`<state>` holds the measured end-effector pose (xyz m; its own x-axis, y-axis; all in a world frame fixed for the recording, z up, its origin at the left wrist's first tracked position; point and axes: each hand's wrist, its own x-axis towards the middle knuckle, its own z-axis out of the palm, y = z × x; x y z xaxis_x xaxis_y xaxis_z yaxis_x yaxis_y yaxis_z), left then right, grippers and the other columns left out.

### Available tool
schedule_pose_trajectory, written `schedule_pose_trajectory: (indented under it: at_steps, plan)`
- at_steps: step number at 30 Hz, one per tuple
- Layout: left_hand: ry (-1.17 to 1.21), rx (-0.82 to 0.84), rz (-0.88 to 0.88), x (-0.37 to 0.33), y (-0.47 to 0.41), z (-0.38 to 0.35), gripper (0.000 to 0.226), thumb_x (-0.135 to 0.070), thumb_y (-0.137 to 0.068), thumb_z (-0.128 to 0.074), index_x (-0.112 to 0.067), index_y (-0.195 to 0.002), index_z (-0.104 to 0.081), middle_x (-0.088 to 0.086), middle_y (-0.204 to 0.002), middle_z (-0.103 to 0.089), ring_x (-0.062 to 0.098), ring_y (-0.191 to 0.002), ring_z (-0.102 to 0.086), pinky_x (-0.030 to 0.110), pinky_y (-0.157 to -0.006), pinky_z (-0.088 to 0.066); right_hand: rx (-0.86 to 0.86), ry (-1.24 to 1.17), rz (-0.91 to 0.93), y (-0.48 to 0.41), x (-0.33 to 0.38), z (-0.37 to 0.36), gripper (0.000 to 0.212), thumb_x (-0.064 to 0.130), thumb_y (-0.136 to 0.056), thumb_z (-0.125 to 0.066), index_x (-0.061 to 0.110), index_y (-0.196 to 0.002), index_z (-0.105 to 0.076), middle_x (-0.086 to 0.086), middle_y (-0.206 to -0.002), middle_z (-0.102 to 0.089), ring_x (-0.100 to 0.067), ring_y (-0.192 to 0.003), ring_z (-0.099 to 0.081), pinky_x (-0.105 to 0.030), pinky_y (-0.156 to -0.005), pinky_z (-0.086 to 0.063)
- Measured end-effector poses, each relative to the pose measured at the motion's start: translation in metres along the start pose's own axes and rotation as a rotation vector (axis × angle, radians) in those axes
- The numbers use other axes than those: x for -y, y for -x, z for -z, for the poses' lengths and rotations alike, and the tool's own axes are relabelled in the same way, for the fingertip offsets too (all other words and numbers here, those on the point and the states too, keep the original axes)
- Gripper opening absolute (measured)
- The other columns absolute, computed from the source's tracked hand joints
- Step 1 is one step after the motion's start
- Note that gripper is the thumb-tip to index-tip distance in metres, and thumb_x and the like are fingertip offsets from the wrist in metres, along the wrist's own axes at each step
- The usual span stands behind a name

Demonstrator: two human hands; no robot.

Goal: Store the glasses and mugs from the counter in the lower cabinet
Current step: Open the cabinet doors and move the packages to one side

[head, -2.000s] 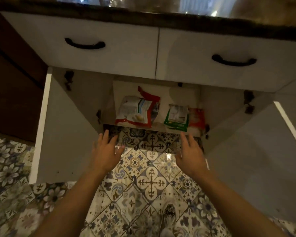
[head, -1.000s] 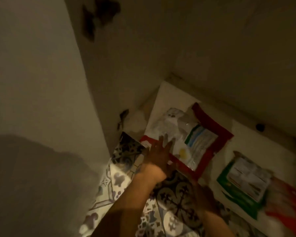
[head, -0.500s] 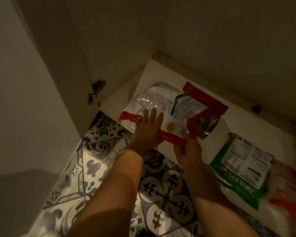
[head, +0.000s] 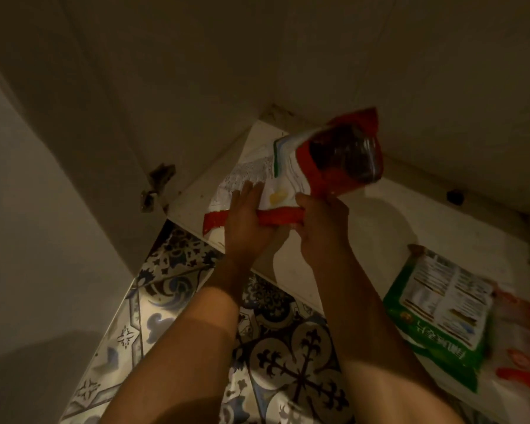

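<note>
No glasses or mugs are in view. I look into the open lower cabinet, whose white floor (head: 380, 221) is lit dimly. A red and white food bag (head: 306, 166) with a clear window is lifted off the cabinet floor, its far end tilted up. My left hand (head: 248, 218) holds the bag's near red edge from the left. My right hand (head: 322, 224) grips the same edge from the right.
A green and white packet (head: 441, 304) lies at the right on the cabinet floor, with a blurred red and white packet (head: 523, 347) beside it. The open left door (head: 43, 224) stands at the left. Patterned floor tiles (head: 288, 356) lie below my arms.
My view has moved from outside the cabinet to inside it. Both hands reached the red and white bag, took hold of it and raised it off the cabinet floor.
</note>
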<state>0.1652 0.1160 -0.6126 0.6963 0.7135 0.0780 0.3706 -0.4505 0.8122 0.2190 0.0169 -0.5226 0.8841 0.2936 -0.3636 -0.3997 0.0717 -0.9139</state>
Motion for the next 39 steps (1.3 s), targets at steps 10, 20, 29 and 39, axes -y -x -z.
schedule_pose_trajectory:
  at_steps: [10, 20, 29, 39]
  plan:
    - [0.004, 0.07, 0.064, 0.027, -0.036, 0.048, 0.072, -0.032, -0.083, -0.08, -0.018, -0.146, -0.049, 0.006, -0.146, -0.053, 0.022, -0.133, -0.049, 0.027, -0.106, -0.038, 0.189, 0.232, 0.227, 0.007, 0.005, -0.061, 0.043, 0.03, -0.085, -0.07, 0.025, -0.128, -0.068, -0.001, -0.121, -0.072, -0.023, -0.112, -0.068, -0.049, -0.1, -0.055]
    - [0.269, -0.097, 0.31, 0.025, -0.055, 0.071, 0.049, -0.03, -0.088, -0.076, -0.015, -0.132, -0.061, -0.002, -0.109, -0.064, 0.016, -0.099, -0.061, 0.032, -0.083, -0.05, 0.377, 0.404, 0.252, -0.003, -0.003, -0.043, 0.055, 0.014, -0.088, -0.076, 0.031, -0.137, -0.06, 0.007, -0.126, -0.07, -0.01, -0.121, -0.064, -0.04, -0.106, -0.052]
    - [0.488, -0.162, 0.427, 0.033, -0.074, 0.085, 0.065, -0.035, -0.08, -0.082, -0.009, -0.134, -0.059, 0.014, -0.132, -0.066, 0.032, -0.12, -0.063, 0.041, -0.094, -0.055, 0.409, 0.713, 0.071, -0.018, -0.008, -0.003, 0.078, 0.032, -0.092, -0.072, 0.036, -0.157, -0.03, -0.006, -0.156, -0.044, -0.021, -0.136, -0.048, -0.035, -0.106, -0.044]
    - [0.75, -0.231, 0.613, 0.026, -0.085, 0.086, 0.059, -0.029, -0.093, -0.07, -0.006, -0.142, -0.049, 0.019, -0.141, -0.057, 0.035, -0.121, -0.061, 0.043, -0.093, -0.054, 0.431, 0.77, 0.106, -0.02, -0.002, 0.02, 0.081, 0.037, -0.093, -0.07, 0.038, -0.158, -0.023, -0.003, -0.161, -0.036, -0.021, -0.143, -0.041, -0.037, -0.111, -0.039]
